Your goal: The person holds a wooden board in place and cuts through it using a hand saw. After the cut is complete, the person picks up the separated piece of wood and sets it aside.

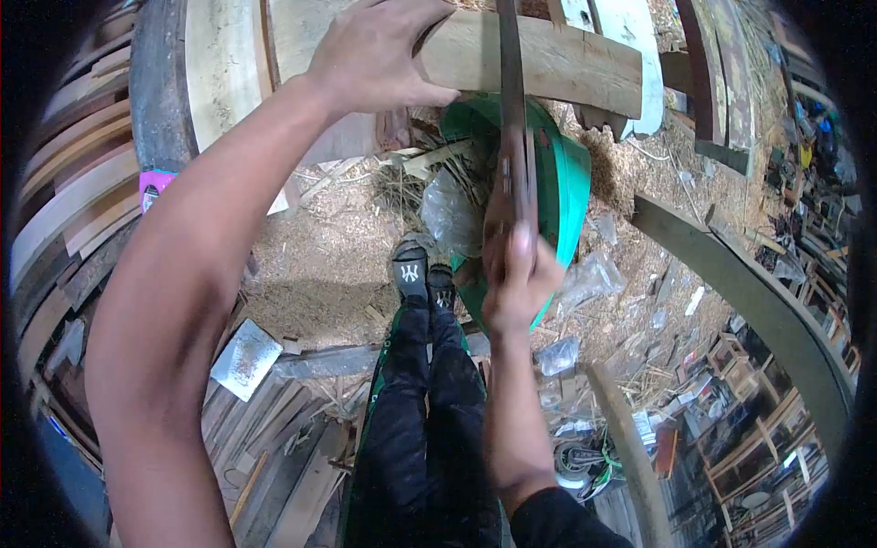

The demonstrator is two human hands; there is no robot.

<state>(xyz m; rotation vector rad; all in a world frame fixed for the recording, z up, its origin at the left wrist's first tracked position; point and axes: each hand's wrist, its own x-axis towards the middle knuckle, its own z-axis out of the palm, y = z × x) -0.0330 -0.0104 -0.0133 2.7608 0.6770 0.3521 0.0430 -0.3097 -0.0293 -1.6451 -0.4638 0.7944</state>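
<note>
Sawdust and wood shavings cover the floor (pixel 311 265) beneath you, with offcuts and scrap boards scattered all around. At the far left, stacked planks (pixel 73 183) curve along the edge of the view, and a pink object (pixel 153 183) pokes out beside them. Lower down, a pale flat scrap (pixel 245 358) lies on the floor boards near your left arm.

Your left hand (pixel 375 59) reaches up and forward, fingers spread and pressed down over the near end of the wooden plank (pixel 548 59), thumb hooked along its lower edge, holding it firm. That plank runs across the top of the view, from your left hand toward the right.

Below it, your dark-trousered legs and black shoes (pixel 422 279) stand on the sawdust, just beside a green round tub (pixel 566 183) with a clear plastic bag (pixel 448 215) tucked against it.

Your right hand (pixel 519 283) is closed around the handle of a handsaw (pixel 512 110), index finger laid up along the handle. The blade rises straight up from your grip and meets the plank just right of your left hand's thumb.

Farther right, a long curved grey beam (pixel 749 292) sweeps across the floor, with wooden frames and clutter beyond it.
</note>
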